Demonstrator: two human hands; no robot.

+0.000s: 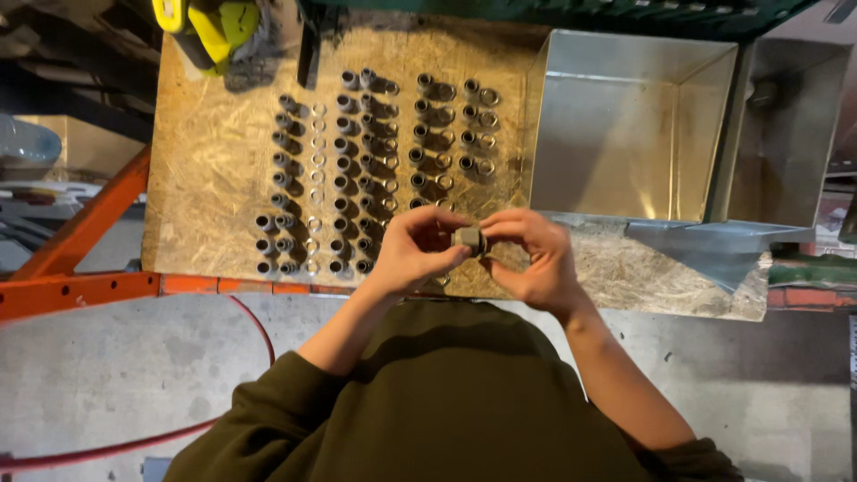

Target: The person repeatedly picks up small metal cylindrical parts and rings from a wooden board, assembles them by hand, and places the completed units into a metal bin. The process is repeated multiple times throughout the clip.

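Head view, looking straight down.

Far left of frame: orange steel beam (76, 234) running diagonally, red hose (254, 321) curving over the grey floor (134, 366). Upper left: yellow power tool (210, 27) lying at the counter's far edge.

Left-centre: chipboard counter (201, 170) carrying rows of small grey fittings (348, 170) standing on end, with loose rings (315, 165) set in columns between and beside them. Rows run from the upper part of the frame down toward the near edge.

Centre, lower-middle of frame: left hand (411, 250) and right hand (531, 259) meet above the near edge of the counter. Between them, one grey fitting (469, 238), pinched from both sides: left fingertips closed on its left end, right fingertips closed on its right end. Its long axis appears to lie roughly left-to-right in the frame, along the line joining the hands, though it is too small to be sure. Neither hand is nearer; the fitting sits midway, touching both. The nearest row of standing fittings lies just to the left of the left hand.

Right: open sheet-metal box (625, 125) on the counter, up and right of the right hand; a second metal box (786, 125) beside it at far right.
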